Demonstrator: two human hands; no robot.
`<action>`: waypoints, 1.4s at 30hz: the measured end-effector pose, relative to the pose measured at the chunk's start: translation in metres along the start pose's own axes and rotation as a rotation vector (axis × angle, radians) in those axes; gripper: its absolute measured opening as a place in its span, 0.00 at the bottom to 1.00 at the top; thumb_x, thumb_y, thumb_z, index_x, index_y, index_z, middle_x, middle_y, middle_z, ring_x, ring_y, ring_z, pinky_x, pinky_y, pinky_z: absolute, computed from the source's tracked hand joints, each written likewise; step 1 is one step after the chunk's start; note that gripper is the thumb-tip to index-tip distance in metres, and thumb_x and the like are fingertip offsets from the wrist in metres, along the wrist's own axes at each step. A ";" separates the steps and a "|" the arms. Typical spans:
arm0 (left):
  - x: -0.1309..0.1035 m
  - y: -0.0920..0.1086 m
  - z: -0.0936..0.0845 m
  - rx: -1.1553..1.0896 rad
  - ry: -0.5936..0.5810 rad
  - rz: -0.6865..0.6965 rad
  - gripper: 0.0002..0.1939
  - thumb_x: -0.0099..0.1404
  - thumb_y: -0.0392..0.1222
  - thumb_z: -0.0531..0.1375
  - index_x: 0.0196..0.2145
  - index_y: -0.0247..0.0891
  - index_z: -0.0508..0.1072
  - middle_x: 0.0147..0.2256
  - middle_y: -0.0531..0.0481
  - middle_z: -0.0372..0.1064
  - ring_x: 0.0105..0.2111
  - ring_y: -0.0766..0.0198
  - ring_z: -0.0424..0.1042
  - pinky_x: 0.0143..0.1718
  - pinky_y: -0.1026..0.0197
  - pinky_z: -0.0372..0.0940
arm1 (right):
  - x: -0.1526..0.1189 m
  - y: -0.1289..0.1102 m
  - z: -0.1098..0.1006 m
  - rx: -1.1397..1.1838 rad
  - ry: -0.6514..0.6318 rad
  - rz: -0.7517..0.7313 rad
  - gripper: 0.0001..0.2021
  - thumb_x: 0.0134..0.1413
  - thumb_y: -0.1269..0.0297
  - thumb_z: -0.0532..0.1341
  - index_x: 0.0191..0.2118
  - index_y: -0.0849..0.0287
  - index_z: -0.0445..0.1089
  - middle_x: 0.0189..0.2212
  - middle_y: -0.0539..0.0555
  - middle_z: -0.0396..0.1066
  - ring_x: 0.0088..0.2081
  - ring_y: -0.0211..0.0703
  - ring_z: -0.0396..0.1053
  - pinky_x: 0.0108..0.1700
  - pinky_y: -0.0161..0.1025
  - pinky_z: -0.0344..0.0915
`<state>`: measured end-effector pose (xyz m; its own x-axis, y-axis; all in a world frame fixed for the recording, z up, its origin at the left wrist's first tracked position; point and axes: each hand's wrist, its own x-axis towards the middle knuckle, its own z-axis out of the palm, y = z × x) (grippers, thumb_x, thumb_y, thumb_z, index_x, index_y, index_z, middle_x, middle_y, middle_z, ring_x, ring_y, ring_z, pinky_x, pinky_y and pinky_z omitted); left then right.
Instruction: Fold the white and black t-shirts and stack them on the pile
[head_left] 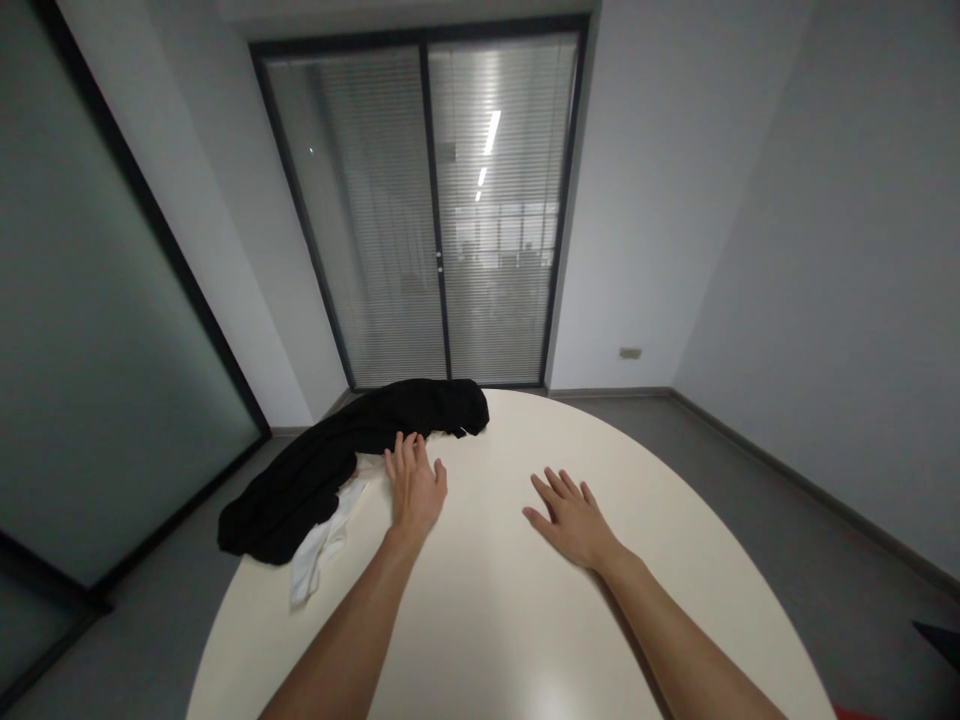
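Observation:
My left hand (416, 488) is open with its fingers apart, palm down over the table, its fingertips beside the near edge of a black cloth (322, 455). The cloth lies bunched in a long curved heap along the table's far left edge. From under its near side a white cloth (321, 545) sticks out, left of my left hand. On the right, my right hand (574, 520) is spread open, palm down, with nothing in it. Both hands are over the pale round table (480, 620).
Beyond the table stands a dark-framed glass door (435, 220) with blinds. A frosted glass panel (97, 330) is at the left. Grey floor surrounds the table, and a dark pointed object (937, 645) shows at the right edge.

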<state>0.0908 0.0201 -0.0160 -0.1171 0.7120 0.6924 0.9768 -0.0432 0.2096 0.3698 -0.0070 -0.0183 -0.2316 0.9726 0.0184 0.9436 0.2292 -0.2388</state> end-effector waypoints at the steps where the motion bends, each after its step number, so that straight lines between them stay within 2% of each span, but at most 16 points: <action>1: 0.001 0.003 -0.003 -0.033 0.025 0.035 0.24 0.70 0.38 0.52 0.61 0.26 0.66 0.61 0.33 0.62 0.67 0.43 0.51 0.68 0.36 0.43 | 0.000 0.000 0.000 -0.001 0.000 0.000 0.37 0.65 0.39 0.47 0.72 0.54 0.51 0.73 0.57 0.41 0.73 0.60 0.37 0.70 0.61 0.35; 5: 0.001 0.014 -0.012 -0.133 0.052 0.184 0.22 0.71 0.34 0.51 0.60 0.33 0.68 0.57 0.38 0.66 0.62 0.50 0.61 0.68 0.40 0.45 | 0.001 0.000 0.001 0.001 0.004 0.003 0.37 0.65 0.39 0.47 0.72 0.54 0.51 0.73 0.57 0.42 0.73 0.60 0.37 0.70 0.61 0.35; 9: 0.001 0.016 -0.014 -0.143 -0.024 0.241 0.16 0.72 0.35 0.53 0.52 0.38 0.75 0.51 0.42 0.71 0.53 0.54 0.69 0.66 0.45 0.52 | 0.001 0.001 0.002 0.005 0.007 -0.002 0.37 0.65 0.38 0.47 0.72 0.54 0.51 0.73 0.58 0.42 0.73 0.60 0.36 0.70 0.61 0.35; 11: 0.000 0.012 -0.012 -0.080 -0.059 0.208 0.16 0.69 0.37 0.57 0.53 0.39 0.75 0.57 0.40 0.68 0.57 0.49 0.66 0.65 0.43 0.53 | 0.001 0.002 0.003 0.005 0.011 -0.007 0.37 0.65 0.38 0.47 0.72 0.54 0.51 0.73 0.58 0.42 0.73 0.60 0.37 0.70 0.61 0.35; 13: -0.001 0.005 -0.007 0.007 -0.080 0.148 0.25 0.66 0.37 0.61 0.60 0.39 0.70 0.64 0.36 0.59 0.63 0.42 0.59 0.63 0.40 0.54 | 0.001 0.003 0.003 0.007 0.015 -0.012 0.37 0.65 0.38 0.47 0.72 0.54 0.51 0.73 0.58 0.42 0.73 0.60 0.37 0.70 0.61 0.35; 15: -0.002 -0.004 -0.003 0.077 -0.099 0.069 0.31 0.64 0.36 0.63 0.64 0.36 0.66 0.67 0.33 0.55 0.65 0.37 0.56 0.62 0.38 0.55 | 0.001 0.004 0.003 0.008 0.015 -0.013 0.37 0.65 0.38 0.46 0.72 0.54 0.51 0.73 0.58 0.42 0.73 0.60 0.37 0.70 0.61 0.35; 18: -0.002 -0.019 0.003 0.064 -0.106 -0.024 0.23 0.66 0.33 0.58 0.58 0.34 0.73 0.62 0.34 0.64 0.62 0.40 0.61 0.61 0.37 0.56 | 0.001 0.004 0.002 0.009 0.008 -0.010 0.38 0.65 0.37 0.46 0.72 0.54 0.51 0.73 0.58 0.42 0.73 0.60 0.37 0.70 0.61 0.35; 20: 0.002 -0.025 0.006 -0.029 -0.072 -0.058 0.18 0.68 0.32 0.54 0.52 0.36 0.77 0.56 0.37 0.72 0.59 0.44 0.66 0.60 0.38 0.57 | 0.000 0.003 0.001 0.010 0.002 -0.008 0.38 0.65 0.37 0.46 0.72 0.54 0.51 0.73 0.58 0.42 0.73 0.60 0.37 0.70 0.61 0.35; 23: 0.010 -0.021 0.005 -0.146 0.009 -0.078 0.19 0.70 0.33 0.51 0.53 0.35 0.75 0.52 0.38 0.75 0.55 0.51 0.71 0.61 0.42 0.58 | 0.000 0.002 0.000 0.014 -0.001 -0.005 0.38 0.65 0.38 0.46 0.72 0.54 0.51 0.73 0.58 0.41 0.73 0.60 0.36 0.70 0.61 0.35; 28: 0.022 0.005 -0.018 -0.359 0.236 0.009 0.20 0.71 0.35 0.48 0.56 0.35 0.71 0.53 0.39 0.74 0.54 0.56 0.72 0.65 0.46 0.55 | 0.000 -0.001 -0.002 0.021 -0.002 -0.001 0.37 0.65 0.38 0.47 0.72 0.54 0.51 0.73 0.58 0.41 0.73 0.60 0.37 0.70 0.61 0.34; 30: 0.023 0.013 -0.030 -0.353 0.176 0.060 0.19 0.71 0.38 0.50 0.54 0.36 0.73 0.50 0.40 0.76 0.52 0.54 0.73 0.63 0.47 0.58 | -0.001 -0.001 -0.002 0.024 -0.002 -0.003 0.38 0.65 0.38 0.47 0.72 0.54 0.51 0.73 0.58 0.41 0.73 0.60 0.37 0.70 0.61 0.34; 33: 0.023 0.016 -0.039 -0.256 -0.044 0.063 0.17 0.71 0.44 0.52 0.48 0.38 0.76 0.45 0.41 0.78 0.46 0.51 0.75 0.56 0.48 0.65 | -0.001 0.001 -0.002 0.029 0.004 -0.011 0.37 0.65 0.38 0.47 0.72 0.54 0.51 0.73 0.58 0.41 0.73 0.60 0.36 0.70 0.61 0.34; 35: 0.024 0.011 -0.039 -0.132 -0.074 -0.022 0.17 0.71 0.47 0.53 0.48 0.38 0.77 0.52 0.38 0.74 0.53 0.47 0.72 0.57 0.45 0.63 | 0.000 0.003 0.000 0.030 0.004 -0.012 0.37 0.65 0.38 0.46 0.72 0.54 0.51 0.73 0.58 0.41 0.73 0.60 0.36 0.70 0.61 0.34; 37: 0.025 -0.001 -0.035 0.024 -0.023 -0.127 0.20 0.71 0.48 0.54 0.53 0.39 0.76 0.63 0.34 0.63 0.63 0.39 0.60 0.61 0.37 0.55 | 0.001 0.005 0.001 0.032 -0.005 -0.010 0.38 0.65 0.38 0.47 0.72 0.54 0.51 0.73 0.58 0.41 0.73 0.59 0.36 0.70 0.60 0.34; 39: 0.026 -0.017 -0.029 0.162 -0.012 -0.203 0.23 0.70 0.49 0.56 0.58 0.39 0.73 0.67 0.31 0.54 0.67 0.33 0.49 0.62 0.31 0.48 | 0.002 0.006 0.002 0.034 -0.009 -0.007 0.38 0.65 0.38 0.47 0.72 0.54 0.51 0.73 0.58 0.41 0.73 0.59 0.36 0.70 0.60 0.33; 42: 0.022 -0.042 -0.020 0.290 -0.094 -0.265 0.25 0.69 0.47 0.56 0.59 0.34 0.72 0.65 0.28 0.56 0.68 0.33 0.48 0.63 0.30 0.45 | 0.001 0.006 0.001 0.039 -0.008 -0.009 0.38 0.65 0.38 0.47 0.72 0.55 0.51 0.73 0.59 0.41 0.73 0.60 0.36 0.70 0.60 0.33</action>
<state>0.0440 0.0241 0.0044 -0.3676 0.7338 0.5713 0.9268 0.3401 0.1594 0.3748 -0.0047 -0.0208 -0.2423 0.9701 0.0135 0.9315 0.2365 -0.2764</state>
